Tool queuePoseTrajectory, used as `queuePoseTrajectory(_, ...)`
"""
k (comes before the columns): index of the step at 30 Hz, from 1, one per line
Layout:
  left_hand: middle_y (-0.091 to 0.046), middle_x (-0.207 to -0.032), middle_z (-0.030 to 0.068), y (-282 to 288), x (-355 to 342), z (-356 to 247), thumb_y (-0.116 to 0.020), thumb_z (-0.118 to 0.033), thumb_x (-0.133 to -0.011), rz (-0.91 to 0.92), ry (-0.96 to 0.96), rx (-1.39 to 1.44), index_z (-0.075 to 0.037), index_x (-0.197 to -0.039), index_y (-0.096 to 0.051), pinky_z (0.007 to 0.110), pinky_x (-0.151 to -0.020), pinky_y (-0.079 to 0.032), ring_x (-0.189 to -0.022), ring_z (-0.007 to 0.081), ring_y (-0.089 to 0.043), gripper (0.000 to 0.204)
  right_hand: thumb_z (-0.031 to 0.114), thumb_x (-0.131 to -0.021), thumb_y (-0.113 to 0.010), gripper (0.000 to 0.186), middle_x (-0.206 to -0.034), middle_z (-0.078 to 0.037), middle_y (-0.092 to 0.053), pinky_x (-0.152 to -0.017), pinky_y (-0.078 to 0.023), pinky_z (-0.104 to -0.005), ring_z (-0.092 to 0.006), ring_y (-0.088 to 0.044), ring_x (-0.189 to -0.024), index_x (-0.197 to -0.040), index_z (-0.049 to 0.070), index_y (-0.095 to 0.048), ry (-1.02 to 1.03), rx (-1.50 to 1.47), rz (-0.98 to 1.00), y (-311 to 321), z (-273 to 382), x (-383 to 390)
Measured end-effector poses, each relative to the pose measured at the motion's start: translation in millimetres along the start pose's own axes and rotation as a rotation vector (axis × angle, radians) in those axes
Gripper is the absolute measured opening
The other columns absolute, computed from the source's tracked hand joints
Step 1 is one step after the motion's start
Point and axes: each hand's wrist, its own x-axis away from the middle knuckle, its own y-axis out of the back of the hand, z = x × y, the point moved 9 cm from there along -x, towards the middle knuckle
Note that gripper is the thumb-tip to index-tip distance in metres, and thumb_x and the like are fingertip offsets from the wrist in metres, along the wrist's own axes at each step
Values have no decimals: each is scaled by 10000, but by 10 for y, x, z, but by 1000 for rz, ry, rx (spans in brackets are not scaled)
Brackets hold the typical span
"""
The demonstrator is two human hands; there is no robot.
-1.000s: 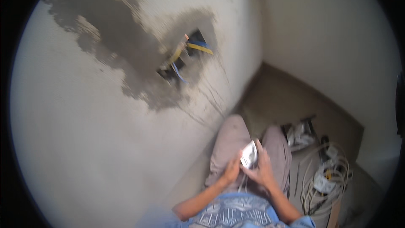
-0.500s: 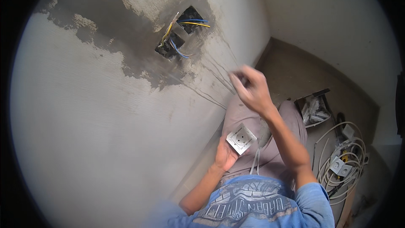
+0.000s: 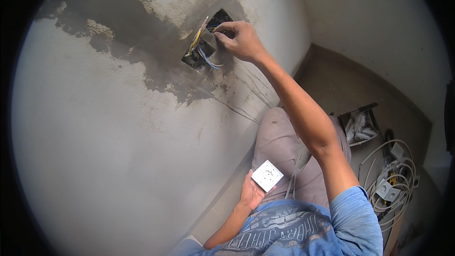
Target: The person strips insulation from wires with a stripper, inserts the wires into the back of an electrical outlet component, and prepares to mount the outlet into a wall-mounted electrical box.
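While left fingers [image 3: 249, 179] grip square white plate [image 3: 267, 176], corner forward, right fingers [image 3: 228, 25] curl at wall box [image 3: 220, 17], hold unclear.

One square white plate [image 3: 267, 176], small dark marks on its visible face, turned cornerwise, held in the left hand [image 3: 252, 192]. One square black recessed wall box [image 3: 220, 17], uncovered, partly hidden by the right hand [image 3: 238, 41].

Below the left hand [image 3: 252, 192] we see a blue T-shirt [image 3: 348, 237], its chest bearing a faded print with pale lettering. To that hand's right hangs a pale drawstring [image 3: 292, 180]; above and right of it we note mauve-grey trousers [image 3: 275, 137], smudged at one knee. Beneath the right hand [image 3: 241, 40], the forearm is bare down to a short blue sleeve [image 3: 353, 204].
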Motion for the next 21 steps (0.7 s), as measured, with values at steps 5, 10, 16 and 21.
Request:
queuePoseTrajectory(5,-545,-1460,160,-38,-77,-45,-395,-559,-1059,50,3,-5,-39,-1499,-395,545,-1049,-488,-1330,320,-554,681,189,-865,-663,221,-724,-109,-675,-663,-495,-336,-155,-587,-666,-942,-10,-722,-31,132,27,34,40,-86)
queuePoseTrajectory(10,-552,-1449,159,-95,-42,-155,-401,-561,-1057,49,-36,-17,-37,-1492,-403,539,-1046,-492,-1317,317,-563,681,135,-812,-660,165,-606,-19,-494,-576,-399,-313,-105,-446,-592,-772,24,-544,-47,-17,25,37,106,47)
queuePoseTrajectory(16,-557,-1441,156,44,-52,-140,-399,-566,-1056,22,-41,-3,-39,-1478,-413,522,-1039,-500,-1313,306,-564,676,98,-807,-622,112,-595,16,-445,-571,-368,-301,-89,-416,-579,-891,41,-577,-23,20,-4,111,197,107)
queuePoseTrajectory(21,-572,-1414,157,34,-6,-176,-409,-585,-1046,0,-48,20,-43,-1470,-420,528,-1016,-513,-1290,314,-577,689,130,-784,-614,294,-605,-58,-529,-584,-422,-319,-143,-502,-575,-1063,52,-665,-60,28,71,96,141,131)
